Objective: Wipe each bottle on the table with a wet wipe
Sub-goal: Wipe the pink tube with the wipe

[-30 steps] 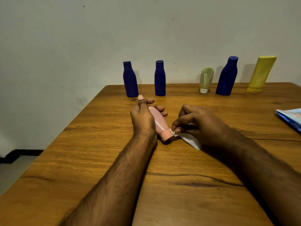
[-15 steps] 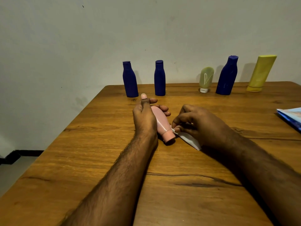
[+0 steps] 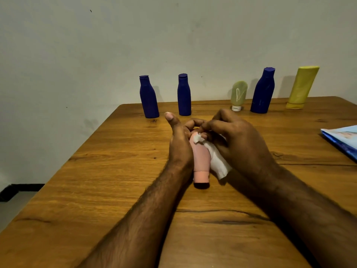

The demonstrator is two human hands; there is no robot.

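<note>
Wooden and warm brown, the bench (image 3: 96, 180) fills the lower scene, its grain and a few dark cracks running left to right. Behind it rises a plain pale grey wall (image 3: 96, 45), with a dark skirting strip (image 3: 21, 187) at the floor on the near left. Along the far edge stand five bottles: two dark blue ones (image 3: 148, 97) (image 3: 184, 95) on the left, then a small pale green tube (image 3: 238, 95), a taller blue bottle (image 3: 262, 91) and a leaning yellow tube (image 3: 302, 88). A blue packet (image 3: 342, 140) lies at the right edge. Mid-bench, the pink bottle (image 3: 201, 159) lies on its side, cap toward the near side. The left hand (image 3: 179, 144) holds it, thumb raised, fingers curled underneath. The right hand (image 3: 239, 140) pinches a white wet wipe (image 3: 216, 159) between curled fingers against the bottle's far end.
</note>
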